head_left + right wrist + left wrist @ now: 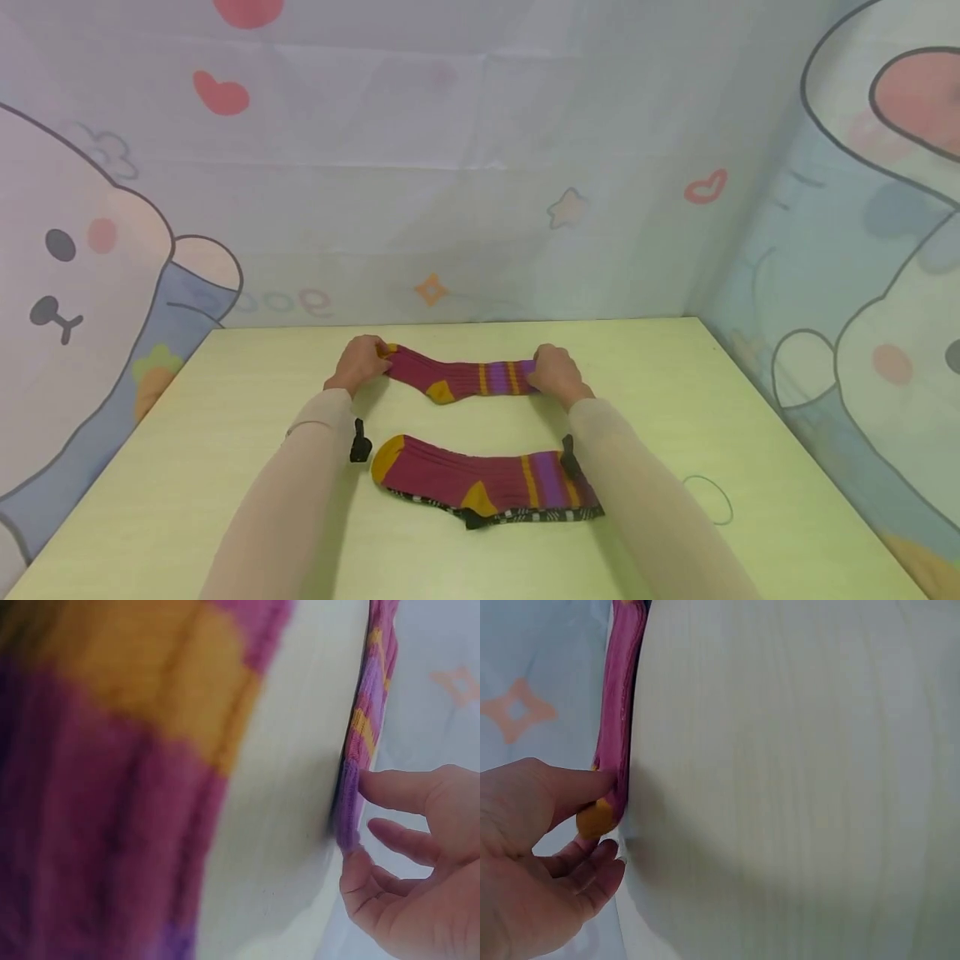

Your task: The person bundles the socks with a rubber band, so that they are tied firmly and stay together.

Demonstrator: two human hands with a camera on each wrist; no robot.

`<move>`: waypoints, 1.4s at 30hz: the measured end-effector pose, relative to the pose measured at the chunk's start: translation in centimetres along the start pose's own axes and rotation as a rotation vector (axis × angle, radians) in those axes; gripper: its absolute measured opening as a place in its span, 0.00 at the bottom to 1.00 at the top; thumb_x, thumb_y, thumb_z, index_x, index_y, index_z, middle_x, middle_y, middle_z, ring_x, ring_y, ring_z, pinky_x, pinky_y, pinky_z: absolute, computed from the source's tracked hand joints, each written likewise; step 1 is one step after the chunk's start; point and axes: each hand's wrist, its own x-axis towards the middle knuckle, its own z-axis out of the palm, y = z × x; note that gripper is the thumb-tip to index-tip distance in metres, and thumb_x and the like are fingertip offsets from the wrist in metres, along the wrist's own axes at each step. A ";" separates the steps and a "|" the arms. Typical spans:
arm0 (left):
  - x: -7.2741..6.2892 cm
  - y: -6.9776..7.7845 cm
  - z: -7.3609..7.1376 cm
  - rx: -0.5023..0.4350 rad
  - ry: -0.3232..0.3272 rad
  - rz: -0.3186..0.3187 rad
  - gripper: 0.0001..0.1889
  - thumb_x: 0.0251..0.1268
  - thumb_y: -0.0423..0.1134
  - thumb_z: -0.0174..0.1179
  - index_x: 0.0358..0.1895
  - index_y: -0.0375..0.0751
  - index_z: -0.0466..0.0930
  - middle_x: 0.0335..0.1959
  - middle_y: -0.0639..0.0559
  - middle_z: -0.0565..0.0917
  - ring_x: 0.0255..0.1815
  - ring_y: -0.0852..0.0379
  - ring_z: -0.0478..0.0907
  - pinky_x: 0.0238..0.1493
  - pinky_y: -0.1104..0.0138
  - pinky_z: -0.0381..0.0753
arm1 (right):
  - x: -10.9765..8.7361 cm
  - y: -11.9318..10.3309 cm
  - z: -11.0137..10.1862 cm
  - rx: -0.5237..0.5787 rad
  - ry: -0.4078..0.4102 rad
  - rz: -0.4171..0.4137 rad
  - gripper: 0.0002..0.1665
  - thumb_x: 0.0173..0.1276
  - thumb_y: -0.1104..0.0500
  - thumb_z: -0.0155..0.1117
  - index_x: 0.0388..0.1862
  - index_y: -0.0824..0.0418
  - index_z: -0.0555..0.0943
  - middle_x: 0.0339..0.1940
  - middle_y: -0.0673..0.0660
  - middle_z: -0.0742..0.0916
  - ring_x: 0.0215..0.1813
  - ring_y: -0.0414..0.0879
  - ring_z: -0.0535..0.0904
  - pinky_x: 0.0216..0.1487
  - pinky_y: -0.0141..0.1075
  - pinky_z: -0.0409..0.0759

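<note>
Left hand (362,365) pinched far sock (457,379) by its yellow toe, at left; right hand (558,375), fingers curled, pinched its purple cuff, at right; near sock (442,475) lay on table (247,392)

From a distance, I picked out one word in the head view: faint lettering (262,302) printed low on the cartoon backdrop (487,225), left of centre, just above the table (637,367). Its middle letters looked like "oo"; the outer ones were too pale for me to read surely.
</note>
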 end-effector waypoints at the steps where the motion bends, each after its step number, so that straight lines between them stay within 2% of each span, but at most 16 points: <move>1: 0.0 0.1 0.0 -0.012 0.013 -0.004 0.14 0.66 0.29 0.63 0.52 0.25 0.81 0.51 0.30 0.80 0.52 0.36 0.76 0.55 0.50 0.76 | 0.0 0.0 0.0 0.009 0.004 -0.004 0.21 0.62 0.68 0.63 0.54 0.74 0.78 0.48 0.65 0.85 0.41 0.53 0.81 0.45 0.45 0.83; 2: 0.0 0.2 0.1 -0.025 0.025 -0.012 0.14 0.65 0.28 0.63 0.51 0.25 0.81 0.51 0.29 0.79 0.52 0.37 0.75 0.55 0.50 0.75 | 0.1 0.1 0.1 0.013 0.012 -0.011 0.25 0.61 0.68 0.64 0.58 0.74 0.76 0.54 0.68 0.83 0.46 0.57 0.82 0.50 0.48 0.82; 3: 0.0 0.2 0.2 -0.039 0.037 -0.020 0.13 0.63 0.27 0.63 0.50 0.25 0.81 0.51 0.28 0.78 0.52 0.37 0.74 0.54 0.51 0.75 | 0.1 0.1 0.1 0.016 0.021 -0.014 0.25 0.61 0.68 0.64 0.58 0.74 0.77 0.55 0.68 0.83 0.49 0.58 0.82 0.52 0.48 0.81; 8: 0.3 0.5 0.4 -0.105 0.072 -0.064 0.13 0.59 0.21 0.59 0.48 0.27 0.81 0.53 0.28 0.71 0.50 0.38 0.71 0.48 0.53 0.75 | 0.3 0.1 0.4 0.037 0.068 -0.036 0.23 0.57 0.70 0.65 0.53 0.74 0.81 0.53 0.67 0.85 0.53 0.61 0.81 0.53 0.47 0.81; 11: 0.4 0.5 0.4 -0.122 0.074 -0.068 0.15 0.56 0.19 0.56 0.48 0.29 0.81 0.54 0.28 0.73 0.53 0.39 0.71 0.48 0.55 0.74 | 0.3 -0.1 0.6 0.068 0.076 -0.054 0.23 0.55 0.72 0.63 0.52 0.75 0.82 0.53 0.68 0.85 0.54 0.62 0.81 0.54 0.48 0.81; 16: 0.4 0.6 0.2 -0.153 0.039 -0.085 0.19 0.57 0.18 0.55 0.52 0.29 0.83 0.58 0.31 0.78 0.58 0.38 0.72 0.53 0.55 0.74 | 0.6 -0.1 0.8 0.060 0.089 -0.063 0.21 0.53 0.72 0.62 0.48 0.75 0.84 0.53 0.69 0.84 0.59 0.64 0.74 0.57 0.49 0.79; 18: 0.4 0.6 0.0 -0.156 0.025 -0.090 0.19 0.58 0.19 0.56 0.53 0.29 0.83 0.59 0.31 0.78 0.59 0.38 0.71 0.54 0.55 0.74 | 0.8 -0.1 0.8 0.052 0.107 -0.061 0.19 0.51 0.73 0.62 0.44 0.74 0.85 0.49 0.68 0.84 0.59 0.64 0.72 0.54 0.47 0.79; 20: 0.4 0.7 -0.1 -0.155 0.018 -0.088 0.19 0.58 0.19 0.57 0.54 0.29 0.83 0.59 0.31 0.78 0.60 0.38 0.71 0.55 0.55 0.74 | 0.9 -0.1 0.8 0.051 0.116 -0.050 0.10 0.50 0.73 0.62 0.33 0.73 0.85 0.38 0.64 0.85 0.55 0.61 0.72 0.45 0.42 0.81; 22: 0.4 0.7 -0.3 -0.151 0.017 -0.074 0.20 0.57 0.18 0.58 0.54 0.28 0.83 0.59 0.31 0.78 0.60 0.37 0.71 0.56 0.54 0.74 | 0.9 -0.1 0.8 0.085 0.115 -0.027 0.02 0.48 0.75 0.62 0.22 0.72 0.79 0.27 0.59 0.79 0.45 0.57 0.72 0.35 0.37 0.76; 23: 0.4 0.7 -0.3 -0.150 0.018 -0.065 0.20 0.56 0.18 0.58 0.54 0.28 0.82 0.58 0.31 0.79 0.60 0.37 0.71 0.57 0.54 0.74 | 0.8 -0.1 0.8 0.102 0.119 -0.019 0.02 0.48 0.75 0.62 0.21 0.71 0.79 0.26 0.59 0.80 0.42 0.55 0.71 0.32 0.36 0.74; 25: 0.4 0.8 -0.5 -0.151 0.025 -0.043 0.21 0.55 0.18 0.59 0.55 0.28 0.82 0.58 0.31 0.79 0.60 0.37 0.72 0.58 0.53 0.74 | 0.5 -0.2 0.6 0.147 0.115 0.001 0.03 0.50 0.75 0.62 0.25 0.72 0.82 0.28 0.62 0.83 0.42 0.55 0.74 0.34 0.36 0.77; 28: 0.2 1.1 -0.6 -0.168 0.034 -0.017 0.21 0.56 0.19 0.61 0.56 0.27 0.81 0.57 0.31 0.80 0.60 0.36 0.73 0.59 0.51 0.74 | 0.0 -0.1 0.5 0.231 0.099 0.011 0.20 0.54 0.74 0.65 0.48 0.77 0.83 0.51 0.70 0.85 0.52 0.60 0.81 0.49 0.42 0.82; 30: 0.0 1.3 -0.6 -0.200 0.034 -0.013 0.21 0.57 0.20 0.62 0.56 0.27 0.80 0.58 0.31 0.79 0.59 0.37 0.73 0.59 0.52 0.75 | -0.3 0.0 0.4 0.279 0.088 0.010 0.27 0.56 0.73 0.65 0.58 0.76 0.79 0.59 0.70 0.81 0.61 0.61 0.77 0.55 0.43 0.80; 34: -0.6 1.9 -0.7 -0.266 0.025 0.000 0.21 0.60 0.21 0.63 0.59 0.28 0.79 0.60 0.31 0.77 0.58 0.38 0.73 0.56 0.54 0.76 | -0.8 0.4 0.0 0.383 0.079 0.012 0.31 0.56 0.73 0.65 0.62 0.74 0.77 0.62 0.68 0.80 0.49 0.54 0.77 0.38 0.34 0.77; 37: -1.1 2.3 -0.9 -0.287 0.025 0.010 0.22 0.61 0.22 0.63 0.61 0.28 0.77 0.61 0.31 0.76 0.56 0.39 0.74 0.53 0.55 0.78 | -1.2 0.4 -0.4 0.434 0.078 0.011 0.32 0.55 0.75 0.65 0.63 0.73 0.76 0.63 0.69 0.79 0.44 0.53 0.75 0.33 0.33 0.74; 42: -2.1 3.0 -1.7 -0.297 0.018 0.031 0.22 0.63 0.23 0.62 0.62 0.27 0.76 0.60 0.30 0.76 0.55 0.40 0.75 0.51 0.57 0.79 | -1.8 -0.1 -1.3 0.457 0.042 0.005 0.33 0.58 0.74 0.67 0.65 0.74 0.74 0.67 0.69 0.76 0.60 0.59 0.76 0.54 0.41 0.79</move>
